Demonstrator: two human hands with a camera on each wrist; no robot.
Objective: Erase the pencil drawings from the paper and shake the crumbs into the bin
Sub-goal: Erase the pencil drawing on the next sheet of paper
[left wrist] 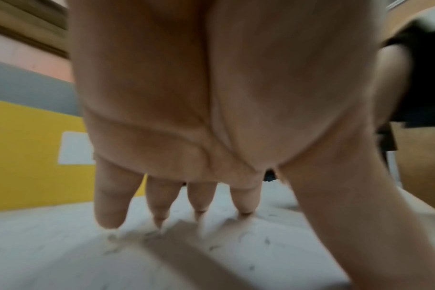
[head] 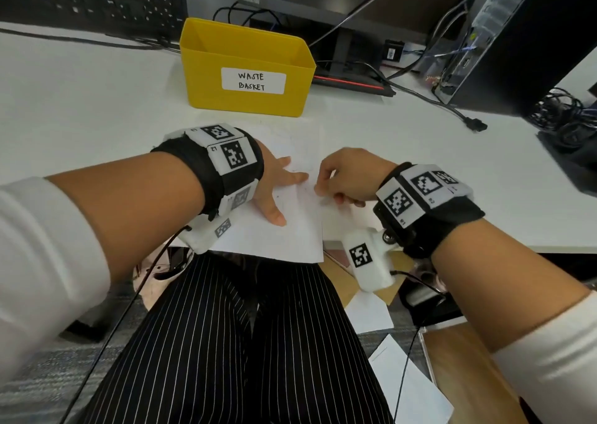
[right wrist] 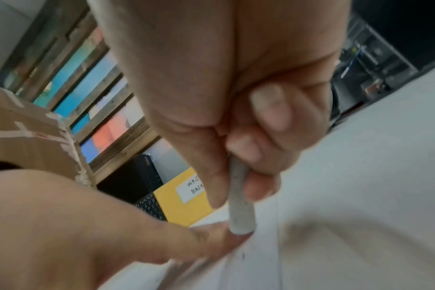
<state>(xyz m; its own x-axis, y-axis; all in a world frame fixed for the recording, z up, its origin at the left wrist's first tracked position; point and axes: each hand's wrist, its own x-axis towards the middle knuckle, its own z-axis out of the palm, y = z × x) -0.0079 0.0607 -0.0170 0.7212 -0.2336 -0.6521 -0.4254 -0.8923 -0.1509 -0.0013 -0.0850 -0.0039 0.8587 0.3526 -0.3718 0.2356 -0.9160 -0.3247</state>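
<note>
A white sheet of paper (head: 290, 230) lies at the desk's near edge, with faint pencil marks and dark crumbs (left wrist: 266, 240) on it. My left hand (head: 277, 184) lies flat on the paper with straight, spread fingers (left wrist: 159, 204) pressing it down. My right hand (head: 336, 181) pinches a grey-white eraser (right wrist: 240, 206) whose lower end touches the paper (right wrist: 335, 196) right beside the left hand's fingertip. The yellow bin (head: 245, 68), labelled "WASTE BASKET", stands just beyond the paper; its wall (left wrist: 25, 157) and its label (right wrist: 184, 198) show in the wrist views.
A monitor stand (head: 349, 68) and cables (head: 420, 94) sit behind and right of the bin. A computer tower (head: 517, 36) stands at the far right, a keyboard (head: 90, 0) at the far left. Loose papers (head: 410, 391) and cardboard lie on the floor.
</note>
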